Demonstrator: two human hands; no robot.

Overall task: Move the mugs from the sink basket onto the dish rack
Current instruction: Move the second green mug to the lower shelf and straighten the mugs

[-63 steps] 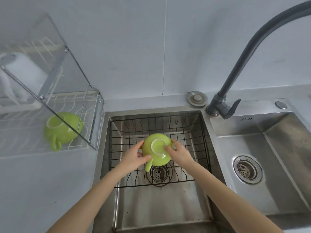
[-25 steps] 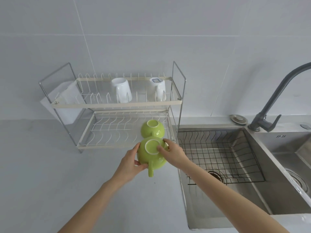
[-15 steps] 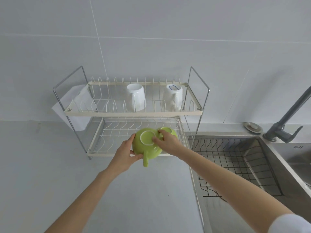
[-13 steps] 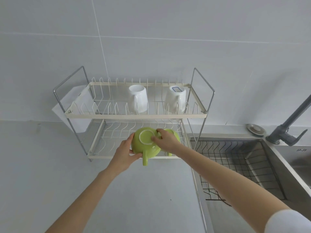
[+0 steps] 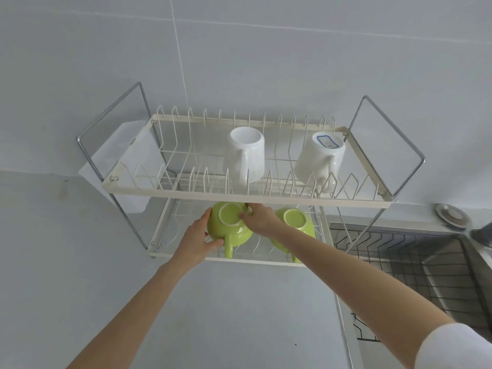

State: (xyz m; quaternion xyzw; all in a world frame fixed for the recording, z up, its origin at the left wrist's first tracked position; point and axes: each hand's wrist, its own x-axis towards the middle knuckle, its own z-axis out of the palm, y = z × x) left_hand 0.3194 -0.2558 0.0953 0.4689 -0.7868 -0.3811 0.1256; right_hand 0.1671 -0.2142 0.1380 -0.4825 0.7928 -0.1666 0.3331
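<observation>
**Green mug, held at lower tier of dish rack**

Item: green mug [image 5: 231, 230], upside down, pale base ring facing up, handle pointing toward the viewer. Location: over the left-centre of the lower tier of the dish rack [image 5: 266, 261], under the front rail of the upper tier. Whether its rim rests on the wires cannot be told.

Left hand [image 5: 195, 242]: cupped against the mug's left side, thumb curled round the wall beside the handle, fingers on the far left wall.

Right hand [image 5: 259, 218]: laid over the mug's right shoulder, fingertips pressing on the base ring and upper wall. Both hands grip the mug together.

Adjacent: second green mug [image 5: 294, 226], also inverted, on the lower tier just to the right of the held one, partly covered by the right forearm.

Upper tier: two white mugs, one [image 5: 247, 155] at centre and one [image 5: 319, 158] at right with a blue mark on its base, both tilted between the prongs.

Surroundings: rack stands on a grey desk [image 5: 80, 262] against a tiled wall. Sink basket [image 5: 399, 251], black wire, sits in the steel sink at right.
</observation>
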